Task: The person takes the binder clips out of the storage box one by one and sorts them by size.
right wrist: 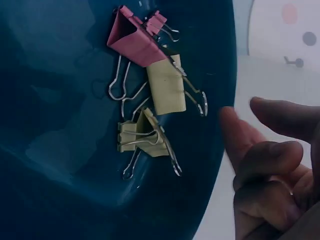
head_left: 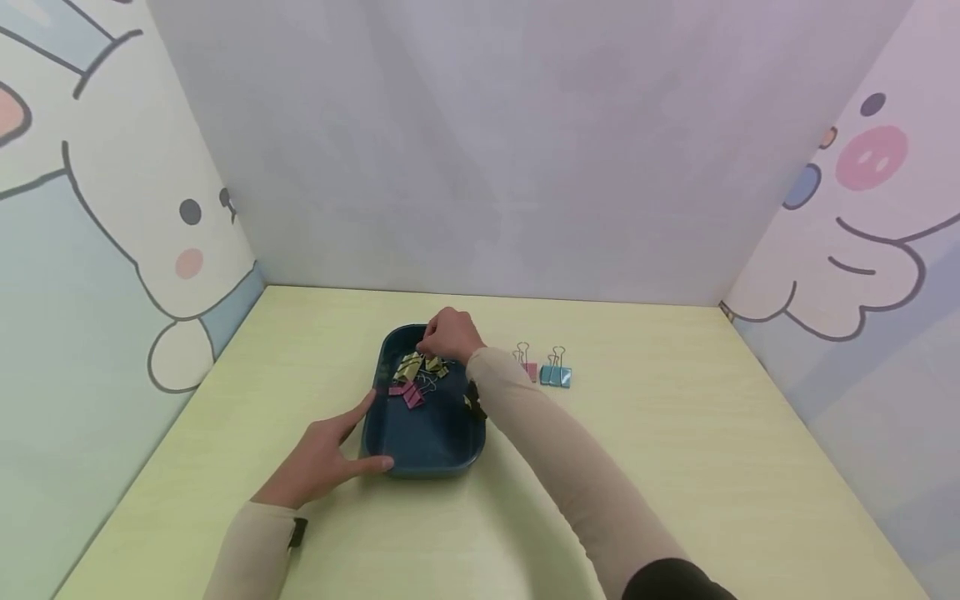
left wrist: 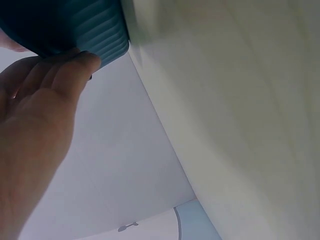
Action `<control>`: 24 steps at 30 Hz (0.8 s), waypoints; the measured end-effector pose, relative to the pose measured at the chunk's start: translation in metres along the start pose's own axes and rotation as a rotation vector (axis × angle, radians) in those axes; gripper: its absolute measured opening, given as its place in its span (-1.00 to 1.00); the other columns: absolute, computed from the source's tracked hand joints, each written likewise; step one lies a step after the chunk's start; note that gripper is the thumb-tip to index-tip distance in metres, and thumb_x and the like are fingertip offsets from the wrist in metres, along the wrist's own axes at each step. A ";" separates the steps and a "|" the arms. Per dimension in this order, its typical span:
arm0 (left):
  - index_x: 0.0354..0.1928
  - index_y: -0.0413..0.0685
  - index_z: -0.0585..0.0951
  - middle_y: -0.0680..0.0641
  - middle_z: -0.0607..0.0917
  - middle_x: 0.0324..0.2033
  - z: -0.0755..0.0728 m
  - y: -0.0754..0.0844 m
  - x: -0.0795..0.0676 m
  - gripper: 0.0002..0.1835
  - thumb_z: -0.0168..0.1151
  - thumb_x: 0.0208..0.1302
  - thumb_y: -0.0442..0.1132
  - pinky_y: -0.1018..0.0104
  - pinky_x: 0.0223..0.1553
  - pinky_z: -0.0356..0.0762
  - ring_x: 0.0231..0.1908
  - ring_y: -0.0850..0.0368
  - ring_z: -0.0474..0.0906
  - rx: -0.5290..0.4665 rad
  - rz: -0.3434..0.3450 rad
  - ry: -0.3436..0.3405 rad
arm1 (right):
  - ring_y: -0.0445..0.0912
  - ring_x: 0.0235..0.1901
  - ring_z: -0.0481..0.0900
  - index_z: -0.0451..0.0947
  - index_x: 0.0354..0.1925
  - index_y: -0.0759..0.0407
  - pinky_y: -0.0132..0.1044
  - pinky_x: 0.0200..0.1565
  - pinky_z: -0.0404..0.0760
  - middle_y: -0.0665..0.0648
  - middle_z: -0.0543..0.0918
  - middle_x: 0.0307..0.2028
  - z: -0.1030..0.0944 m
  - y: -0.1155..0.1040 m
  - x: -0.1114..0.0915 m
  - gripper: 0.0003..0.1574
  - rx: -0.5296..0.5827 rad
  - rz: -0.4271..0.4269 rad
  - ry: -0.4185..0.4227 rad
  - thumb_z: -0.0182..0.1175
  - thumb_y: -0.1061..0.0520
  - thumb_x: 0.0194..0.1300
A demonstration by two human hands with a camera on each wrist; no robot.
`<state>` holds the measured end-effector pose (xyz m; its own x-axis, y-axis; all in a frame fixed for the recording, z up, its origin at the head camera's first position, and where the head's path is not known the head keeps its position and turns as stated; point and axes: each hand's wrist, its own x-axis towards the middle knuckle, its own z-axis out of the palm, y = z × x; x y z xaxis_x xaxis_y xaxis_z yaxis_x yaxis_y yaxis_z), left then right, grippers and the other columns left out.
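A dark blue tray (head_left: 431, 458) with ribbed outer walls holds several binder clips. Among them are a large pink binder clip (right wrist: 137, 45), a small pink binder clip (right wrist: 156, 21), a large yellow binder clip (right wrist: 167, 90) and smaller yellow binder clips (right wrist: 152, 142). My left hand (head_left: 318, 458) holds the tray's near left corner, thumb on the front rim and fingers along the left wall (left wrist: 105, 40). Over the tray's far right end hovers my right hand (head_left: 452, 335); in the right wrist view its fingers (right wrist: 270, 160) are loosely bent, with nothing visible between them.
Right of the tray, a pink binder clip (head_left: 532, 372), partly hidden by the right sleeve, and a blue binder clip (head_left: 557, 376) stand on the pale yellow table (head_left: 675, 450). Another clip (head_left: 472, 400) shows at the tray's right side, half behind the sleeve. Cartoon-printed panels flank the table.
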<state>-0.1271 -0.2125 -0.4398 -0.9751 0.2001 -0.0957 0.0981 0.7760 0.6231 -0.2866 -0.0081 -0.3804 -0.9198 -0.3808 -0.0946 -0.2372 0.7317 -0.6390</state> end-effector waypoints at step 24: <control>0.59 0.09 0.08 -0.31 0.27 0.49 0.000 0.001 0.000 0.16 0.41 0.06 0.36 -0.22 0.34 0.46 0.42 -0.35 0.32 -0.003 -0.008 -0.004 | 0.24 -0.48 0.68 0.64 -0.64 0.36 -0.25 -0.54 0.58 0.08 0.49 -0.80 0.023 -0.001 -0.002 -0.70 0.218 0.154 0.055 0.25 0.32 0.21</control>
<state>-0.1273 -0.2116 -0.4394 -0.9750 0.1963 -0.1043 0.0894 0.7759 0.6244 -0.2773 -0.0208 -0.3968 -0.9569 -0.2389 -0.1652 -0.0261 0.6372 -0.7702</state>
